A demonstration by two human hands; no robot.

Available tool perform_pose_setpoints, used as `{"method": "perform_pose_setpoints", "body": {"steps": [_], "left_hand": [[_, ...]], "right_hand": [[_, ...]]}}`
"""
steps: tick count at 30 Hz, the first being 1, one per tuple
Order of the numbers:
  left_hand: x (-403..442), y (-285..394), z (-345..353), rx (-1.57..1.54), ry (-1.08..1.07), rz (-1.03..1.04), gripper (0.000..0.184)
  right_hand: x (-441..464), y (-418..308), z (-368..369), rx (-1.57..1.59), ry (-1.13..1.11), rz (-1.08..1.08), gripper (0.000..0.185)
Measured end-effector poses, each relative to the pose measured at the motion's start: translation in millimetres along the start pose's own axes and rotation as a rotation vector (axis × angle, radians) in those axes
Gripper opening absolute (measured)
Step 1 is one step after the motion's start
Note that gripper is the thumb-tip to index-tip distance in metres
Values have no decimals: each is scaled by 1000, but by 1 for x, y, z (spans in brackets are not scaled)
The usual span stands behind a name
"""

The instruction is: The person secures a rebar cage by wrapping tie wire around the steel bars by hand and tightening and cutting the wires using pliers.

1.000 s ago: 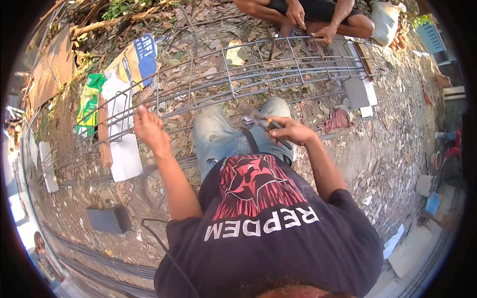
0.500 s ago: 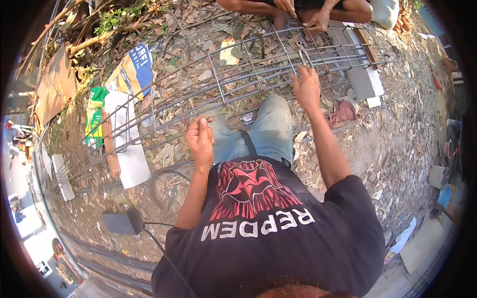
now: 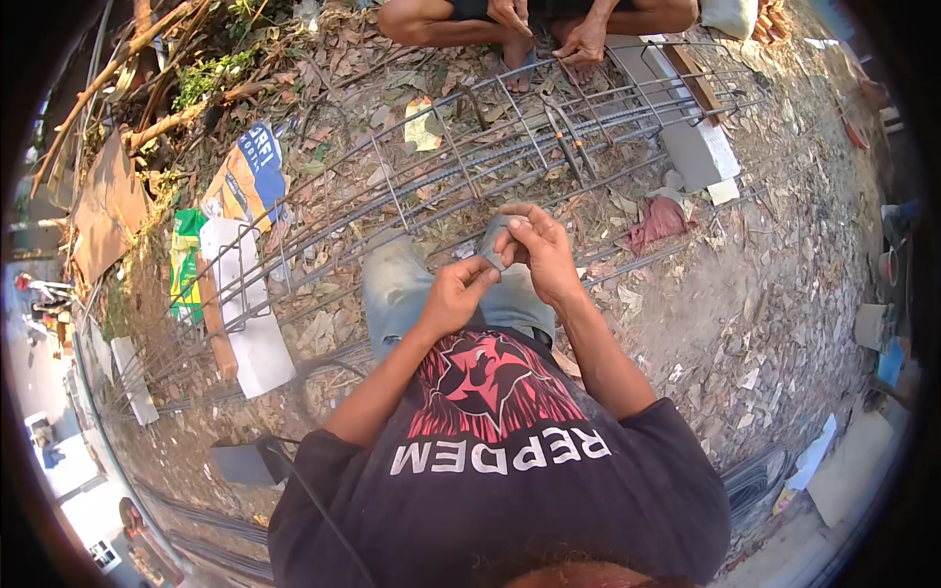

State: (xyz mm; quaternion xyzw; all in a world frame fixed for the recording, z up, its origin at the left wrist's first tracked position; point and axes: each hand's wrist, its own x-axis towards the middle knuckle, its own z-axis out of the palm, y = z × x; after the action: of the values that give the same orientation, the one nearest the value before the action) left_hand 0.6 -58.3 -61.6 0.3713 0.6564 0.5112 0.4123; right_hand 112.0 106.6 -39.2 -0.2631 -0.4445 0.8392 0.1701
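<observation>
My left hand (image 3: 457, 299) is closed in a pinch above my lap. Close beside it, almost touching, my right hand (image 3: 541, 257) has thumb and fingertips pressed together. Whatever lies between the fingers is too small to make out. Beyond my knees lies a long cage of steel reinforcing bars (image 3: 446, 174) with bent square ties across it. Pliers (image 3: 569, 145) with dark and orange handles rest at the cage, out of my hands.
Another person's hands (image 3: 585, 41) are at the cage's far side. White blocks and wooden pieces (image 3: 212, 318) lie under both ends. A green bag (image 3: 186, 265), a blue-and-tan sack (image 3: 257, 171), a reddish cloth (image 3: 659, 223) and a dark box (image 3: 250, 463) lie around on leaf-littered ground.
My right hand has come back from the pliers, leaving them at the cage, and now meets my left hand above my lap. The left hand has moved right. The view has shifted slightly.
</observation>
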Motion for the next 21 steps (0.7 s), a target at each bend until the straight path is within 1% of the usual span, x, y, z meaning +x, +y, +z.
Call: {"method": "perform_pose_setpoints", "body": {"steps": [3,6,7,9,12,13,16,17,20,21], "left_hand": [[3,20,5,-33,113,143,39],[8,34,-14,-149,4,111,45],[8,35,-23,-190,-91,-2,43],[12,44,-20,-202,-49,-5,38],[12,54,-21,-199,-76,-36,31],[11,56,-21,-192,-100,-51,29],[9,58,-13,-62,-113,-6,25],[9,56,-12,-31,-144,-16,26],[7,50,-17,88,-242,-46,28],[5,51,-19,145,-285,-61,29]], "right_hand": [[0,-10,2,-150,-39,-95,28],[-10,-19,20,-227,-218,-154,24],[-12,-11,24,-305,-274,-183,23],[-20,-22,26,-321,-295,-138,21],[-28,-30,16,-349,-273,-104,20],[-30,-31,12,-357,-258,-98,20],[-42,-35,11,-529,-201,-144,21],[-43,-34,9,-498,-221,-141,21],[-48,-24,-1,-650,-264,-217,21],[-51,-24,-3,-677,-290,-170,21]]}}
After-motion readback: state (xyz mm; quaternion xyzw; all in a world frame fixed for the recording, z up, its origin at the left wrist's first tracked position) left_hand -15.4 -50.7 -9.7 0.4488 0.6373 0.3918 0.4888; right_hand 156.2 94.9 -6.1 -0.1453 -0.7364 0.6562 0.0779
